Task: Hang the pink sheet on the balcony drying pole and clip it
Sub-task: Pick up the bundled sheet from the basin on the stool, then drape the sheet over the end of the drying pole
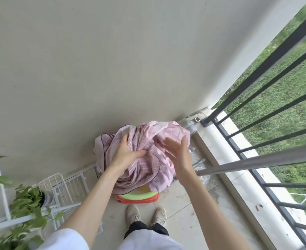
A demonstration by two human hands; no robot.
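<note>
The pink sheet lies crumpled in a heap over a red and green basin on the balcony floor by the wall. My left hand presses on the heap's left side with fingers gripping a fold. My right hand hovers over the heap's right side, fingers spread, blurred, holding nothing. The grey drying pole juts in from the right at about waist height, its end close to my right wrist.
A black metal railing runs along the right, over a white ledge and grass below. A white wire rack and a potted green plant stand at left. My feet are behind the basin.
</note>
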